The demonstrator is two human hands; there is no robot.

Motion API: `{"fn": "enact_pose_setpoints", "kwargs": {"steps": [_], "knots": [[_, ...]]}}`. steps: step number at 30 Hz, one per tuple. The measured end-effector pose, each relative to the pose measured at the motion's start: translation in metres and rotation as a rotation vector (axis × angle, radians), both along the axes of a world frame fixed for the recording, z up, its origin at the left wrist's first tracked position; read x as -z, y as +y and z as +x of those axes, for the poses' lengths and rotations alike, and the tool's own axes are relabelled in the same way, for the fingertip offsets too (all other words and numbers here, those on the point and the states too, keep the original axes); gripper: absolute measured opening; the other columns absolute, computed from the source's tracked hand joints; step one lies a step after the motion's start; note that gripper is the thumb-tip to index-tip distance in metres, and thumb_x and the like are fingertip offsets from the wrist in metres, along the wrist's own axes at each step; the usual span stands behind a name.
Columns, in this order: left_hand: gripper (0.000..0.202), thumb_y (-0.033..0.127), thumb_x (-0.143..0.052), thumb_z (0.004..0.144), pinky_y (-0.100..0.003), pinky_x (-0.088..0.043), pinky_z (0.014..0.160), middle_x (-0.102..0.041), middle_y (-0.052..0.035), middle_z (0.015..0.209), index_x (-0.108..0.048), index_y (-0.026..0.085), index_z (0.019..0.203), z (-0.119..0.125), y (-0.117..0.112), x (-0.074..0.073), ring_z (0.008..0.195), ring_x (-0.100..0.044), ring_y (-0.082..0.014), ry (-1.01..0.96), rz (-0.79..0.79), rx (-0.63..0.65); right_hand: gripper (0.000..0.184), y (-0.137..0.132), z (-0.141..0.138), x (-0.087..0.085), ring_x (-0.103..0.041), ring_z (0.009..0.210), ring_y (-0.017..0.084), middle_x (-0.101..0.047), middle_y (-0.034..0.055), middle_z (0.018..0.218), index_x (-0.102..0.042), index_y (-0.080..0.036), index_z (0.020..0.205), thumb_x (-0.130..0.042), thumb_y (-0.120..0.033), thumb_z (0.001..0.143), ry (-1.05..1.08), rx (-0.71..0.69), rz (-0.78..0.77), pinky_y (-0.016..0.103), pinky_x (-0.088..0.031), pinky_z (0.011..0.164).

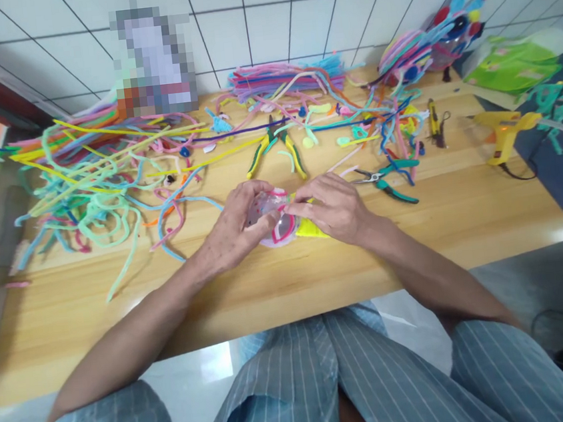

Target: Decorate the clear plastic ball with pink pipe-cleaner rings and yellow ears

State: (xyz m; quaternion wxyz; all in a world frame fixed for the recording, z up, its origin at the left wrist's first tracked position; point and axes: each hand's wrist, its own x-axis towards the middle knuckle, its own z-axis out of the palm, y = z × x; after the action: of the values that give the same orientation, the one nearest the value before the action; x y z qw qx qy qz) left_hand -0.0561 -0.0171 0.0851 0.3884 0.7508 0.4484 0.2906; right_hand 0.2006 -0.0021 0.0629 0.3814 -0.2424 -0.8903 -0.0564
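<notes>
Both my hands meet over the middle of the wooden table (121,315). My left hand (236,232) is closed round a small clear round piece (276,228) edged with pink pipe cleaner. My right hand (334,205) pinches the same piece from the right, fingers curled, with a yellow fuzzy part (308,229) showing under it. Pliers with green and yellow handles (275,150) lie just beyond my hands.
Heaps of coloured pipe cleaners (106,169) cover the table's left and back. Teal-handled pliers (389,183) lie right of my hands, a yellow glue gun (505,134) at the far right, a finished pipe-cleaner figure (439,36) at the back right. A tiled wall stands behind.
</notes>
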Motion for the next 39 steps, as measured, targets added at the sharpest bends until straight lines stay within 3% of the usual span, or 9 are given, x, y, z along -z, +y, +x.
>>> {"fn": "enact_pose_setpoints", "kwargs": {"steps": [7, 11, 16, 19, 27, 34, 39], "knots": [[0.045, 0.042, -0.074, 0.086, -0.029, -0.049, 0.073, -0.061, -0.0004, 0.103, -0.056, 0.022, 0.122, 0.0056, 0.0015, -0.0099, 0.086, -0.058, -0.0171, -0.132, -0.283, 0.018, 0.019, -0.0021, -0.0053, -0.0032, -0.065, 0.087, 0.016, -0.077, 0.0017, 0.095, -0.08, -0.027, 0.105, -0.062, -0.022, 0.11, -0.038, -0.022, 0.04, 0.033, -0.044, 0.076], [0.045, 0.04, -0.074, 0.083, -0.029, -0.05, 0.075, -0.06, -0.0001, 0.102, -0.055, 0.023, 0.12, 0.0054, 0.001, -0.0112, 0.087, -0.058, -0.0172, -0.152, -0.306, 0.022, 0.017, -0.0031, -0.0058, -0.0021, -0.065, 0.089, 0.016, -0.078, 0.0032, 0.097, -0.078, -0.025, 0.11, -0.061, -0.021, 0.11, -0.028, -0.043, 0.057, 0.033, -0.045, 0.077], [0.049, 0.041, -0.073, 0.082, -0.04, -0.052, 0.098, -0.059, -0.0058, 0.125, -0.062, 0.023, 0.126, 0.0, -0.0009, -0.0093, 0.112, -0.059, -0.0248, -0.038, -0.211, -0.021, 0.022, -0.0036, -0.0054, 0.0003, -0.068, 0.093, 0.018, -0.079, 0.0051, 0.102, -0.078, -0.024, 0.11, -0.056, -0.019, 0.111, -0.003, -0.045, -0.007, 0.035, -0.047, 0.08], [0.048, 0.041, -0.073, 0.082, -0.043, -0.049, 0.103, -0.057, -0.0061, 0.125, -0.063, 0.023, 0.126, -0.0021, -0.0021, -0.0081, 0.117, -0.059, -0.0269, -0.003, -0.194, -0.031, 0.023, -0.0042, -0.0062, 0.0002, -0.067, 0.092, 0.018, -0.078, 0.0052, 0.1, -0.078, -0.023, 0.106, -0.056, -0.019, 0.111, 0.011, -0.053, -0.006, 0.035, -0.046, 0.079], [0.044, 0.036, -0.072, 0.084, -0.035, -0.049, 0.086, -0.06, -0.0043, 0.113, -0.06, 0.024, 0.124, -0.0008, -0.0032, -0.0074, 0.106, -0.057, -0.0241, -0.075, -0.239, -0.017, 0.023, -0.0055, -0.0068, -0.0008, -0.066, 0.093, 0.018, -0.079, 0.0042, 0.101, -0.078, -0.025, 0.107, -0.056, -0.021, 0.111, -0.005, -0.061, -0.094, 0.036, -0.047, 0.081], [0.042, 0.033, -0.072, 0.081, -0.03, -0.043, 0.067, -0.056, 0.0017, 0.093, -0.054, 0.024, 0.118, 0.0022, -0.0035, -0.0117, 0.076, -0.052, -0.0159, -0.13, -0.334, 0.0, 0.024, -0.0061, -0.0089, -0.0011, -0.065, 0.092, 0.018, -0.078, 0.0038, 0.1, -0.078, -0.025, 0.105, -0.056, -0.022, 0.112, 0.009, -0.06, -0.083, 0.036, -0.046, 0.081], [0.039, 0.03, -0.071, 0.081, -0.028, -0.044, 0.066, -0.058, 0.0025, 0.091, -0.052, 0.025, 0.115, 0.0027, -0.0064, -0.0088, 0.074, -0.052, -0.0147, -0.172, -0.333, -0.026, 0.021, -0.0067, -0.0062, -0.003, -0.065, 0.093, 0.018, -0.077, 0.0035, 0.1, -0.079, -0.028, 0.113, -0.059, -0.022, 0.111, 0.021, -0.073, -0.144, 0.036, -0.046, 0.081]]}}
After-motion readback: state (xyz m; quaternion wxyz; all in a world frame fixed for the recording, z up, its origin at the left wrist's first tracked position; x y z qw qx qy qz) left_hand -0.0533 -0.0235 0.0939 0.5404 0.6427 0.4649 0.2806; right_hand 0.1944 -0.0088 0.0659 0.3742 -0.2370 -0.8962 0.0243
